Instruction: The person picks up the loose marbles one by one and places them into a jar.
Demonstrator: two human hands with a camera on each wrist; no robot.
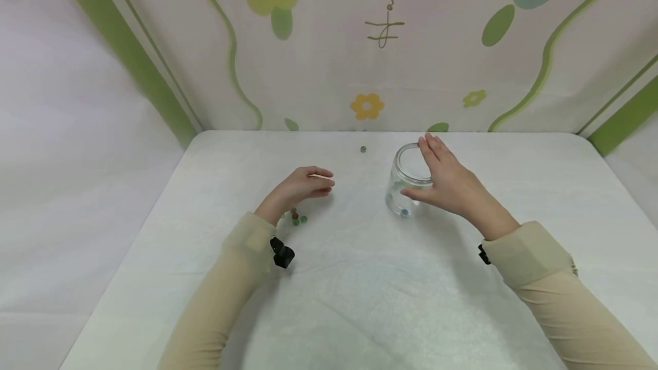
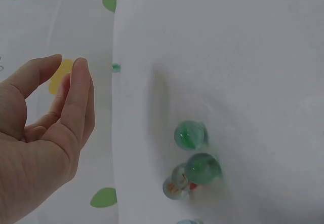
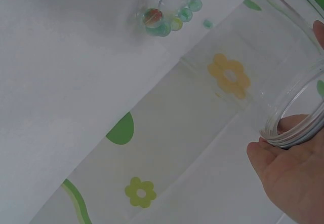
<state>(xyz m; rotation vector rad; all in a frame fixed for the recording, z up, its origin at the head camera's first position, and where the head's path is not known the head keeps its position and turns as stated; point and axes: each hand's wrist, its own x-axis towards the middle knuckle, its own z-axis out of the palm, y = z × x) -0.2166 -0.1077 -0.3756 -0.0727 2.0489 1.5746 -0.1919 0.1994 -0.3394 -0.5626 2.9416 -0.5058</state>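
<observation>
A clear glass jar (image 1: 394, 190) stands on the table with its open mouth upward. My right hand (image 1: 449, 184) holds it near the rim, thumb along the front and fingers reaching round the far side. Through the glass in the right wrist view, several marbles show near the jar's bottom, among them an orange-red marble (image 3: 153, 16). My left hand (image 1: 305, 183) hovers above the table left of the jar, thumb and fingertips apart with nothing between them. Beside its wrist lies a cluster of marbles, including a green marble (image 2: 191, 134) and a red-streaked marble (image 2: 174, 187).
One green marble (image 1: 363, 149) lies alone towards the table's far edge, between the hands. The white-covered table (image 1: 349, 290) meets a flower-printed cloth (image 1: 319, 73) behind it. Black wrist cameras (image 1: 283, 253) hang at both cuffs.
</observation>
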